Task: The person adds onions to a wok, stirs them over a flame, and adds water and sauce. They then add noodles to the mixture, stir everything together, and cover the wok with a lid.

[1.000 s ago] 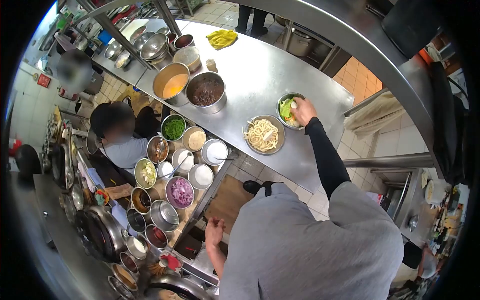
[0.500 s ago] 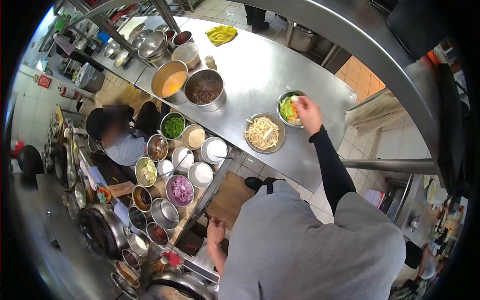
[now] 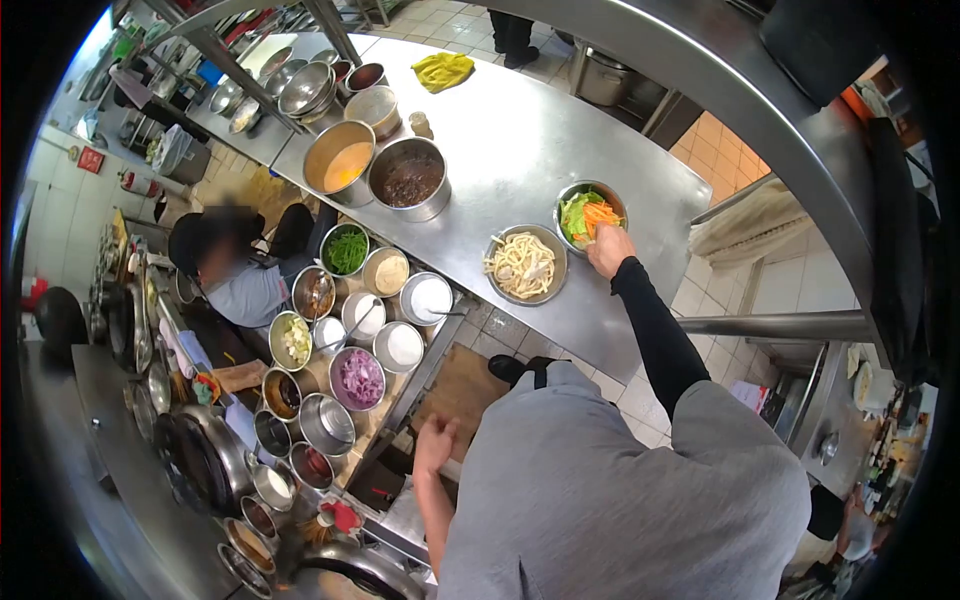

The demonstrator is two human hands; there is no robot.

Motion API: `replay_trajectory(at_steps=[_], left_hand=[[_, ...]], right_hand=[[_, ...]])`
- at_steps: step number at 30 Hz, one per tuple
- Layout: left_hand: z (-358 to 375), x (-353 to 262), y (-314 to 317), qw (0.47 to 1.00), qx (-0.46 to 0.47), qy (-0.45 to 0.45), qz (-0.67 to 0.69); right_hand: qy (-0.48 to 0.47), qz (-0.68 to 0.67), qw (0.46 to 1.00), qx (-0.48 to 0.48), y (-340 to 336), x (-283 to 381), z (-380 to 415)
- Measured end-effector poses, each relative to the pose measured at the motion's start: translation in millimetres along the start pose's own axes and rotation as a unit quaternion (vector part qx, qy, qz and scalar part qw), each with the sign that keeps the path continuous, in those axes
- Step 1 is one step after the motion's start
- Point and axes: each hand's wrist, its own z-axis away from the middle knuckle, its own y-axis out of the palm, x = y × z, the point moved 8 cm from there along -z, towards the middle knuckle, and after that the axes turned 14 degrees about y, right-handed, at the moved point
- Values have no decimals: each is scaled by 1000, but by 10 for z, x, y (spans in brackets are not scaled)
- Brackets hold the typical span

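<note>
Head view: right hand [image 3: 609, 250] grips the vegetable bowl [image 3: 588, 213] rim.

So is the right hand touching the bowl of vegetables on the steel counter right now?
Touching. In the head view the right hand lies against the near rim of the vegetable bowl, fingers overlapping its edge with no gap showing.

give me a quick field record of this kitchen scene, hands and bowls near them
setting: steel counter in a kitchen, seen from above
right hand: right hand at the near rim of the vegetable bowl, touching it; grip unclear
vegetable bowl: holds green leaves and orange carrot strips
noodle bowl: noodle bowl stands just beside the vegetable bowl
left hand: left hand held low over the cooking station, holding nothing that shows
nearby: tubs of ingredients, among them chopped red onion
other person: one person beside the tubs
</note>
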Motion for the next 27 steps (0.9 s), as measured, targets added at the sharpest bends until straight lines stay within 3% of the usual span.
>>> replay_trajectory(at_steps=[2,6,8,10,13,14,20,23,27], left_hand=[[-283,-355,185,997,48,57,-3],[-813,-1156,768,982,114,83,129],[-1150,-1247,1100,973,137,79,170],[-1346,-1381,1345,965,133,31,224],[-1567,-1560,1621,929,69,8,362],[-1625,-1575,1658,929,49,18,366],[-1749,-1441,1611,917,-6,77,392],[-1467,-1416,1431,915,3,80,394],[-802,-1233,894,911,-5,103,400]], right_hand=[[2,6,1000,-6,52,-39,-20],[-6,-91,994,-67,-89,-26,52],[-11,-108,992,-70,-235,66,150],[-20,-152,987,-54,-312,149,217],[75,-344,934,63,-272,195,481],[59,-327,941,62,-242,175,526],[12,-323,942,89,-40,42,788],[24,-373,920,116,-112,237,826],[-60,-402,902,146,-248,996,853]])
